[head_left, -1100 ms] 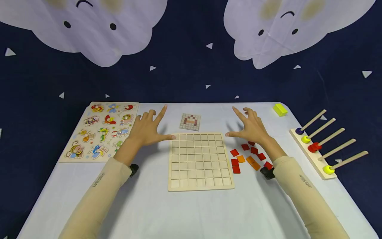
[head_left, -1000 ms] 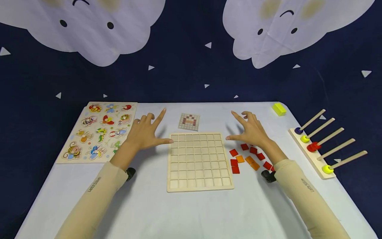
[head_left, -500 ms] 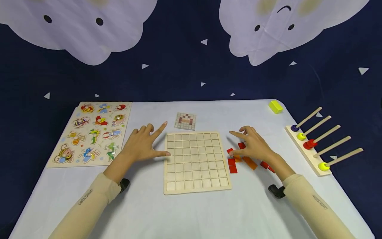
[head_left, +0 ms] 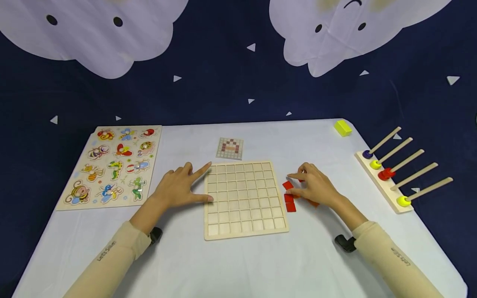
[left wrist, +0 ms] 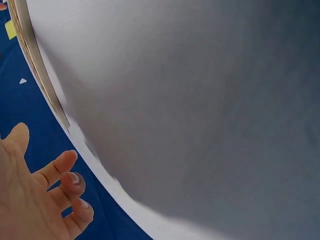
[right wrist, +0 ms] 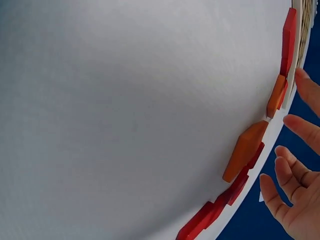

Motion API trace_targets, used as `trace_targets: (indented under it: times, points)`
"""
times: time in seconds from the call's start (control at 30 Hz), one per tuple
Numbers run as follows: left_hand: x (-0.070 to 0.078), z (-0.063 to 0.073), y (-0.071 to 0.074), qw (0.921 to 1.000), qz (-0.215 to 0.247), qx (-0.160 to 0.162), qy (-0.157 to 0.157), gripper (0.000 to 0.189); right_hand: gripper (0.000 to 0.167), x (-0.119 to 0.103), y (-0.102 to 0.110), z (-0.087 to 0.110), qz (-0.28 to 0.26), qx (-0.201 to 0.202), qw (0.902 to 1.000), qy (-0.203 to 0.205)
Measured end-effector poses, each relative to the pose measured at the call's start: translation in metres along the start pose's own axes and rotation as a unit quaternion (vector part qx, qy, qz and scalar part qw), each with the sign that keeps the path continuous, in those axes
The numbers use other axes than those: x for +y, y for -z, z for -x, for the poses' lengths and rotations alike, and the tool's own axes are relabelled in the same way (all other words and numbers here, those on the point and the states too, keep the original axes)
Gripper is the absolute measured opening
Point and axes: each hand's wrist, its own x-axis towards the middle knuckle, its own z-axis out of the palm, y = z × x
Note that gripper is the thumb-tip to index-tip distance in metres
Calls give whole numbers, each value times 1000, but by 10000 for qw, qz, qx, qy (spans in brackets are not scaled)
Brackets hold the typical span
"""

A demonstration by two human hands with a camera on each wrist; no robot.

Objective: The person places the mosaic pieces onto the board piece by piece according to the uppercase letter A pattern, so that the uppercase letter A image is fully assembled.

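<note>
The grid board [head_left: 244, 195] lies just below frame centre. At its left edge, the empty left hand [head_left: 177, 188] spreads wide; right of centre, the empty right hand [head_left: 316, 186], fingers parted, is over tiles [head_left: 290, 207].

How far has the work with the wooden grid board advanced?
Done: the grid board lies flat, with the pattern card beyond it. In hand: the right hand is over the loose tiles; the left hand is at the board's left edge. Remaining: apparently all the placing; the board shows no tiles.
</note>
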Motion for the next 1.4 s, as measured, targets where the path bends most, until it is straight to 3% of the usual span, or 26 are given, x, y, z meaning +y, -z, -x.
trace_targets:
  times: [0.27,0.5,0.97,1.13,1.4]
  points:
    - [-4,3,-3,9974,629,-322,141,104,44,1,-3,1,-52,-14,9998,177]
    - [-5,3,-6,9970,675,-346,141,104,28,4,-5,1,163,188,9985,494]
    - [-7,5,-10,9941,989,-374,240,105,27,8,-3,-5,28,388,9946,961]
    - [-8,5,-11,9936,1017,-385,290,104,25,-4,7,-22,-157,387,9942,988]
    - [-7,5,-12,9915,1191,-420,313,104,28,-44,6,-67,-362,150,9900,1357]
